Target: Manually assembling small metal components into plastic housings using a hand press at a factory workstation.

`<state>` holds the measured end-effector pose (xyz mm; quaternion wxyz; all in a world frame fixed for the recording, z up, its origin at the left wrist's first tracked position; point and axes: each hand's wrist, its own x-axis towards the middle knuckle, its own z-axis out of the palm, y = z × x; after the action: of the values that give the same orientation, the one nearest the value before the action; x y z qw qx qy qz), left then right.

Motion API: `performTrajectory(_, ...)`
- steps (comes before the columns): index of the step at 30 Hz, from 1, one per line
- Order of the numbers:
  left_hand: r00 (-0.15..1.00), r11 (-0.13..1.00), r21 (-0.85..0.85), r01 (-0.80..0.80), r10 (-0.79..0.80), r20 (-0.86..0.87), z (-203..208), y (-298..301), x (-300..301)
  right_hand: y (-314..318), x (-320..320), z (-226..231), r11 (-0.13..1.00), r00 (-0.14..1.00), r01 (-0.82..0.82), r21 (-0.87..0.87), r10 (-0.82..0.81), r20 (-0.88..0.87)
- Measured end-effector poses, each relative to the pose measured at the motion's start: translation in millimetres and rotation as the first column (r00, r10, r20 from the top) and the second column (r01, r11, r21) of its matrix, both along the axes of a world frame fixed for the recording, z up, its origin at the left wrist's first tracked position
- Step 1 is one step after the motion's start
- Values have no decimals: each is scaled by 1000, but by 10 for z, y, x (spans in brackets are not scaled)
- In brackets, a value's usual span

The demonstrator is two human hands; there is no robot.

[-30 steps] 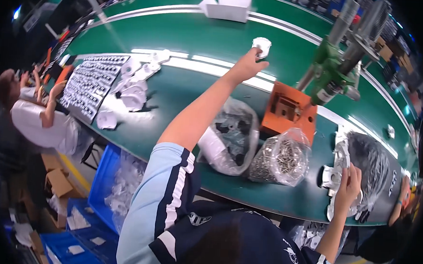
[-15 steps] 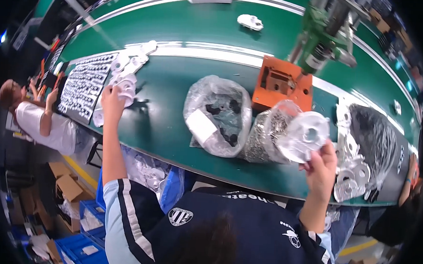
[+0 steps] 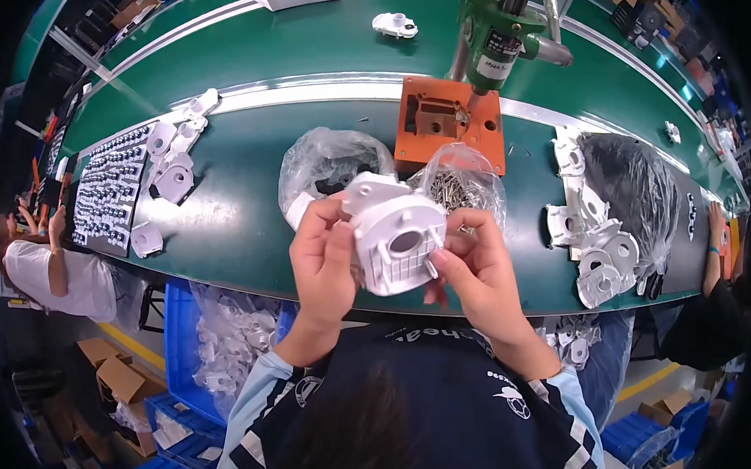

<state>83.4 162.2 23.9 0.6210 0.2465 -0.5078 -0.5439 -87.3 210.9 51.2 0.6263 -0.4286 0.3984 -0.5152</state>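
Observation:
Above the near middle of the bench, a white plastic housing (image 3: pixel 385 222) with a round hole, pegs and a ribbed lower part is held tilted between both hands. My left hand (image 3: pixel 323 257) grips its left side, thumb on the front. At its right edge, my right hand (image 3: pixel 480 270) closes with thumb and fingers by a peg. Whether a second white part sits behind the housing cannot be made out. Just beyond the hands are a clear bag of small metal pins or screws (image 3: pixel 456 188) and another clear bag (image 3: pixel 312 150) with dark parts, both partly hidden.
An orange fixture block (image 3: pixel 486 151) stands under a green press (image 3: pixel 496 41). White housings lie left (image 3: pixel 174 179) and right (image 3: pixel 599 263), beside a tray of small parts (image 3: pixel 110 187) and dark plastic sheeting (image 3: pixel 624 188). A blue bin (image 3: pixel 181 352) stands below; people work at both sides.
My left hand has come from the white parts at the left to the middle. My right hand has brought its white part inward from the right. Both hands now meet at the housing.

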Motion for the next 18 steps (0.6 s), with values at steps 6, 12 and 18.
performTrajectory(6,981,992,81,99,-83,-176,29,132,-74,27,66,-2,993,952,66,-101,-93,-292)
performTrajectory(12,934,956,-33,292,-293,-204,58,165,25,-74,11,96,981,853,-183,-55,131,-505)
performTrajectory(18,995,947,307,95,-103,9,-28,200,327,-89,31,104,931,730,-124,-343,-149,-667)
